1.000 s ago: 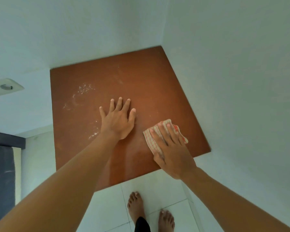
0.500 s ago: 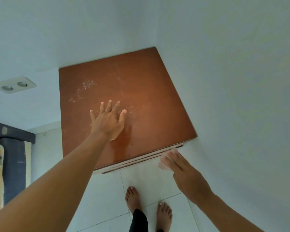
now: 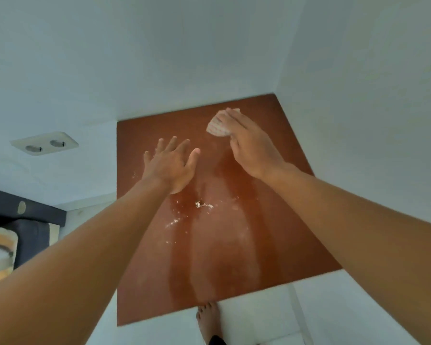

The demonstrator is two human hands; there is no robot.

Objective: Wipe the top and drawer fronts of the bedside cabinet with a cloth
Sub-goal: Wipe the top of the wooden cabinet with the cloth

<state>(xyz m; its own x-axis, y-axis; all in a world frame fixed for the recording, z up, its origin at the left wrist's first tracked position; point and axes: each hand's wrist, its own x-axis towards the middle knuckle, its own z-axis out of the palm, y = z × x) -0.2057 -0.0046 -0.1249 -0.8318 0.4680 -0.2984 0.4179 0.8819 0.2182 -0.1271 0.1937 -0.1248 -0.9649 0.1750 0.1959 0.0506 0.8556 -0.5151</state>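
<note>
The brown cabinet top [image 3: 271, 220] fills the corner where two pale walls meet, its back and right edges tight against them. The cloth [image 3: 217, 127], a small checked rag, lies bunched near the far right part of that top, short of the back wall. The right hand [image 3: 251, 148] lies over it with its fingers [image 3: 234, 118] stretched out fairly straight, pressing the rag down rather than clenching it (the thumb is hidden and the hand is a little blurred). The left hand [image 3: 171, 168] is spread palm down over the left middle of the top, fingers released and fanned apart; whether the palm touches the wood cannot be told.

The surface has a dull sheen with darker, damp-looking streaks running toward the near edge. White crumbs [image 3: 202, 204] are scattered just in front of the left hand, with fainter specks trailing toward the near left. A double wall socket [image 3: 44, 143] sits on the left wall. Below it stands dark furniture [image 3: 23, 212]. A bare foot [image 3: 208, 322] rests on the white floor tiles [image 3: 259, 314] at the cabinet's front edge.
</note>
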